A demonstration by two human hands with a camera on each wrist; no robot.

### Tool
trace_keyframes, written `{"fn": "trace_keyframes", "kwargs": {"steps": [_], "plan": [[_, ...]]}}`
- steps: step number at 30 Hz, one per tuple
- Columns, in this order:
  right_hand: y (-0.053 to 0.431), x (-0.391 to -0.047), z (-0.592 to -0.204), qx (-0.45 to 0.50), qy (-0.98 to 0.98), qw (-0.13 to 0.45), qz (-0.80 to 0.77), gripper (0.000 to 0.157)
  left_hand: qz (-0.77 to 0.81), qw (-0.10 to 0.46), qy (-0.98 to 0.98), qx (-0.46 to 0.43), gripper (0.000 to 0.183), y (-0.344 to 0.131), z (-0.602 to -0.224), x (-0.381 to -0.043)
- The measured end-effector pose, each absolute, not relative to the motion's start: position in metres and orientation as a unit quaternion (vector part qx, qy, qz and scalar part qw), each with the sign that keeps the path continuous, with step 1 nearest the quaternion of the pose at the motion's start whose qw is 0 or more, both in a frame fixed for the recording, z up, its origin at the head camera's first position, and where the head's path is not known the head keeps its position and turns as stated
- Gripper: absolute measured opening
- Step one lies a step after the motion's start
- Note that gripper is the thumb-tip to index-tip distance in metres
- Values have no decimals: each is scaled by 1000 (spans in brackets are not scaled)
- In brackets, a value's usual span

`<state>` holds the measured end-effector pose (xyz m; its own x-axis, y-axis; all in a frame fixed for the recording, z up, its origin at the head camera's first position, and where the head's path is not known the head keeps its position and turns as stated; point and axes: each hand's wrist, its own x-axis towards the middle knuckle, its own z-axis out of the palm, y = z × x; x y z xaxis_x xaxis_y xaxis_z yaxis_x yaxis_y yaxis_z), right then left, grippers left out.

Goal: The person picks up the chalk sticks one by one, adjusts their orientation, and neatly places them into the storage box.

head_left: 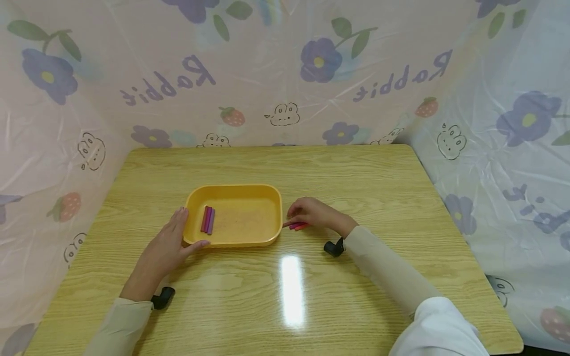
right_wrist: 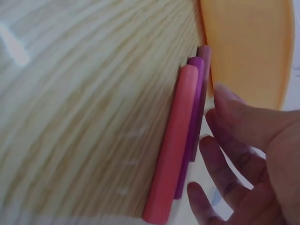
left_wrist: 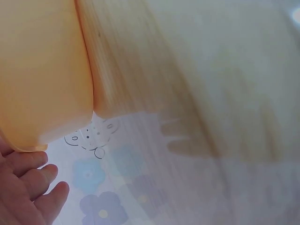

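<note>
My left hand rests on the left end of a yellow tray, thumb along its front rim and fingers against the outer side. Inside the tray, on its left, lies a short row of red and purple crayon-like sticks. Just off the tray's right side, my right hand hovers over more sticks on the table. The right wrist view shows a coral stick, a purple stick and a brownish stick side by side. Thumb and fingers are bent loosely beside them, with no grip visible.
The wood-grain table carries a bright light reflection in front of the tray. Patterned plastic sheeting rises behind the table and along both sides. Black wrist devices are worn on both arms.
</note>
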<state>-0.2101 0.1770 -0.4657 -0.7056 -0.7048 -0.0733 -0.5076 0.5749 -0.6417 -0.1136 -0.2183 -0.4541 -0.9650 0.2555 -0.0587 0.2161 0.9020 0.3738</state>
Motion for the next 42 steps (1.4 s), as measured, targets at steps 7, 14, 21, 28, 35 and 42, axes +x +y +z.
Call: {"fn": "trace_keyframes", "kwargs": {"steps": [7,14,21,28,35,42], "plan": [[171,-214,-466,-347,873,189,-285,12,189,53,973,118,109,-218,-453,-114],[168,-217,-470,-329,879,209,-276,10,189,51,973,120,108,-218,-453,-114],[165,-216,-473,-327,874,224,-283,9,187,51,973,126,109,-218,-454,-114],[162,-215,-469,-315,878,229,-279,10,188,45,973,126,108,-219,-454,-114],[163,-214,-468,-308,872,246,-291,7,187,43,973,126,109,-218,-453,-114],[164,-216,-470,-311,875,239,-285,6,186,38,974,126,108,-219,-455,-114]]}}
